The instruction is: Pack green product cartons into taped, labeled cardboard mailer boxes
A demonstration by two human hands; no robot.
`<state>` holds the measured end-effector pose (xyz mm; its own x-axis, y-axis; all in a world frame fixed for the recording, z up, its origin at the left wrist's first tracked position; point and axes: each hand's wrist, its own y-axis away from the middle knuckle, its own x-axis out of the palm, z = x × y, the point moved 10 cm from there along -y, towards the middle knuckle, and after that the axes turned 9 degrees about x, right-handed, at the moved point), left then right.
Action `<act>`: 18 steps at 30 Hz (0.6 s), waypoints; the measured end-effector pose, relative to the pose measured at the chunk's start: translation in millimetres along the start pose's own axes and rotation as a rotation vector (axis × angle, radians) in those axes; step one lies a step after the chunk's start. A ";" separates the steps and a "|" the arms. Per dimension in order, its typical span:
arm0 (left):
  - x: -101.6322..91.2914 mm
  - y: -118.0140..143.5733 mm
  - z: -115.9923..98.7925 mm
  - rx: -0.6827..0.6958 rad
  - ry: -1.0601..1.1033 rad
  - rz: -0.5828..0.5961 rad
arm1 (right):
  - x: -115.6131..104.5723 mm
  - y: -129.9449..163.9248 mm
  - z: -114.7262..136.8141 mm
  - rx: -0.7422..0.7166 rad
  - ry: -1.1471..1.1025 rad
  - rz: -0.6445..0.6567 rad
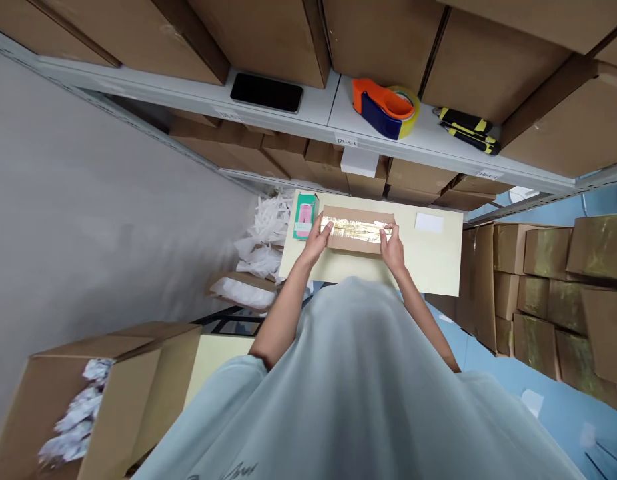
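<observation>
My left hand point(315, 244) and right hand point(392, 249), fingers curled, clasp the taped carton point(357, 245) by its ends over the pale table point(428, 263), where a careless leftward slide could knock the green box point(304, 219) off.

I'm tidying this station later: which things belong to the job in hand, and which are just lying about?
In the job:
taped box, held by the left hand and right hand
table, beneath it

Apparently lying about:
phone, on the shelf
tape dispenser, there too, untouched
cutters, likewise
green box, beside the left hand, role unclear
white slip, role unclear
</observation>
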<state>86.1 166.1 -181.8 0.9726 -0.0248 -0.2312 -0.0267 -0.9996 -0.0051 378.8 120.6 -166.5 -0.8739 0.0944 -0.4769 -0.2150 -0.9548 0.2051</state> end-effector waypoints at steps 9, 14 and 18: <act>8.3 29.7 -18.7 -0.056 -0.004 -0.003 | -10.9 8.7 -3.8 -0.073 0.007 0.031; 13.0 50.8 -26.3 -0.016 -0.032 -0.003 | -19.6 34.0 -16.0 -0.015 0.003 -0.024; 17.2 50.4 -13.0 -0.036 -0.091 0.003 | -18.4 39.4 -23.6 0.019 0.032 -0.050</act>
<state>104.5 115.1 -173.4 0.9476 -0.0279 -0.3183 -0.0193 -0.9994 0.0303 396.7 74.7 -169.8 -0.8475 0.1328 -0.5139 -0.2666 -0.9437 0.1958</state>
